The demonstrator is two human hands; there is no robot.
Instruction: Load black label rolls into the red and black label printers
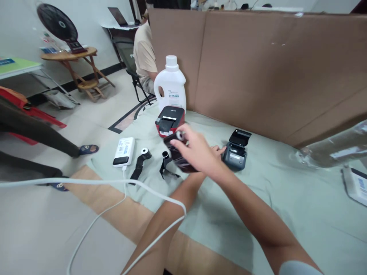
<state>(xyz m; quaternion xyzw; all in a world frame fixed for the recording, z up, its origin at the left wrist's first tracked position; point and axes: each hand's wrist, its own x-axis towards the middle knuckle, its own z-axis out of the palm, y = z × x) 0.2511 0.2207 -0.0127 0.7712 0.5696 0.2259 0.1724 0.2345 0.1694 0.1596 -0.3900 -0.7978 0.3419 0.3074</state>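
A roll of dark, glossy film [182, 159] with a pale core is pinched in my right hand [196, 147], its loose sheet hanging down. That arm crosses over my left arm. Behind it, my left hand [217, 150] is mostly hidden; its stretched-out fingers touch the side of a small dark printer [235, 156] with its lid raised. To the left, a partly unrolled black roll [165, 162] and another black strip roll with a white core [140, 164] lie on the pale cloth. Beyond them sits a red and black label printer [171, 120].
A white jug [172, 86] stands behind the label printer, before a tall cardboard panel [252, 72]. A white power bank [124, 152] connects to a cable [160, 195] looping across the front. Clear-wrapped material [335, 147] and a white device [355, 186] lie right. Two people are left.
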